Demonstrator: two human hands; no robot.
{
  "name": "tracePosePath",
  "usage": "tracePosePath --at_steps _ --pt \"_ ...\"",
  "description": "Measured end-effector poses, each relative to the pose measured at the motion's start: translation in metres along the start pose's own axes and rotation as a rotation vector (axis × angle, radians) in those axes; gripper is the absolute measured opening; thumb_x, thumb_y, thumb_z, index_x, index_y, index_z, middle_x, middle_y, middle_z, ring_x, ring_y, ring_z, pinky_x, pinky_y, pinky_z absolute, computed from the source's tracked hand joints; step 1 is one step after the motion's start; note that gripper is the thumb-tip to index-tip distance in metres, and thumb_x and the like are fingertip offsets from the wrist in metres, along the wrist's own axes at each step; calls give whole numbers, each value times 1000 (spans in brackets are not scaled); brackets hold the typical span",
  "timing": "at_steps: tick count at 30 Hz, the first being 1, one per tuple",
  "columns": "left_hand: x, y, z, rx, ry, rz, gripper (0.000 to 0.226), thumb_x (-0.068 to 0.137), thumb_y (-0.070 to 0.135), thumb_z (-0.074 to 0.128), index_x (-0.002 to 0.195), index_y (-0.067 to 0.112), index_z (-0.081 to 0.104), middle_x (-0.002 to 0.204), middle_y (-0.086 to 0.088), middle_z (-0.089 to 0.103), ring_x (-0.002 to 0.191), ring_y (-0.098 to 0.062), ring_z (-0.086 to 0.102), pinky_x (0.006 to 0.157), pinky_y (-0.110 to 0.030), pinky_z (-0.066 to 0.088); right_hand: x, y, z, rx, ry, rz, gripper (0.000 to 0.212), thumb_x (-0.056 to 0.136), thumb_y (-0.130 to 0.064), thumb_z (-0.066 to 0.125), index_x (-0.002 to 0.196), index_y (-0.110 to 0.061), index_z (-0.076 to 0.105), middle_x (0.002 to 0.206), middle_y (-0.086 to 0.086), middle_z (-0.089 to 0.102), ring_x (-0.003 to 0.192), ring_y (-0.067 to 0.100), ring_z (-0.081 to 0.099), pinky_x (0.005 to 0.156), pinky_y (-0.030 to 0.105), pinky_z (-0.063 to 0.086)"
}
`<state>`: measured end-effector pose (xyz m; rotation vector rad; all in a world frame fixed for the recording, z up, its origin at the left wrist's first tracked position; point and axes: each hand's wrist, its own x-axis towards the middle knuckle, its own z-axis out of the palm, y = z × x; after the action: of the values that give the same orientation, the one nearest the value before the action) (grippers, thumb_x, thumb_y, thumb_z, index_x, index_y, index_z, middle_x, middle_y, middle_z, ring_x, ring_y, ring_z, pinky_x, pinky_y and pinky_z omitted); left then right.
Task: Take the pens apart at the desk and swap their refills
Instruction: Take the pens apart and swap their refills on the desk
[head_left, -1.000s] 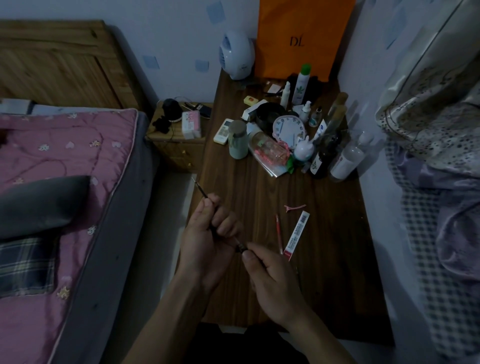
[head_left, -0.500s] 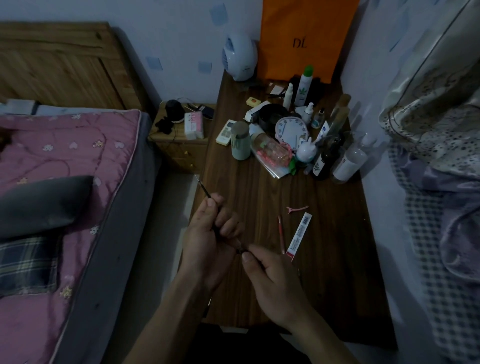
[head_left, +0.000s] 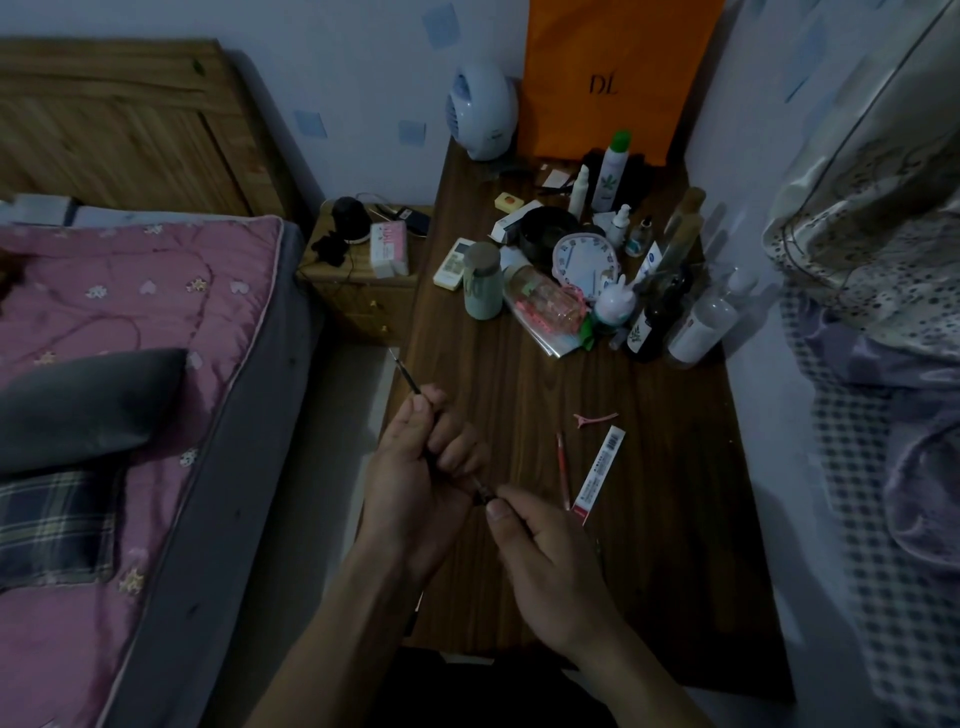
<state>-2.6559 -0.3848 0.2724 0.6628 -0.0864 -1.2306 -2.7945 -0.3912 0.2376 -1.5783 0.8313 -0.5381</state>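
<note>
The thin dark pen (head_left: 408, 375) is up off the wood, held over the near left part of the desk (head_left: 519, 384) at a slant, its narrow end poking out up and to the left past the desk's edge. The left hand (head_left: 415, 462) grips it along the middle, fingers curled around the barrel with the thumb laid along it. The right hand (head_left: 540, 561) meets it from below, thumb and forefinger pinching the pen's lower end, where a short dark piece shows just between the two hands; the other fingers of that hand are tucked under and I cannot make them out. Just to the right of the hands, flat on the desk, lies a slim red pen or refill (head_left: 562, 470), I cannot tell which, and close beside it a long white packaging strip (head_left: 598, 474) with a barcode and a red end. A pink hair clip (head_left: 595, 418) sits a little further back. The far half of the desk is crowded: a pale green bottle (head_left: 483, 280), a remote control (head_left: 456, 262), a round clock face (head_left: 584, 260), and bottles and tubes bunched toward the right wall. Behind them stand a small white fan (head_left: 483, 117) and an orange paper bag (head_left: 618, 73) against the wall. To the left stand a low wooden nightstand (head_left: 363, 296) and a bed with a pink quilt (head_left: 130, 312) and a grey pillow (head_left: 78, 405).
</note>
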Motion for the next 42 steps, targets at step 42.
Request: tracePosePath --at_steps 42 --pt "-16 -25 -7 910 -128 -19 28 94 28 43 90 17 69 97 -9 71 91 -21 68 78 -30 57 4 -5 -7 134 118 79 36 102 -31 45 104 -63 63 110 -9 72 104 11 69 85 29 59"
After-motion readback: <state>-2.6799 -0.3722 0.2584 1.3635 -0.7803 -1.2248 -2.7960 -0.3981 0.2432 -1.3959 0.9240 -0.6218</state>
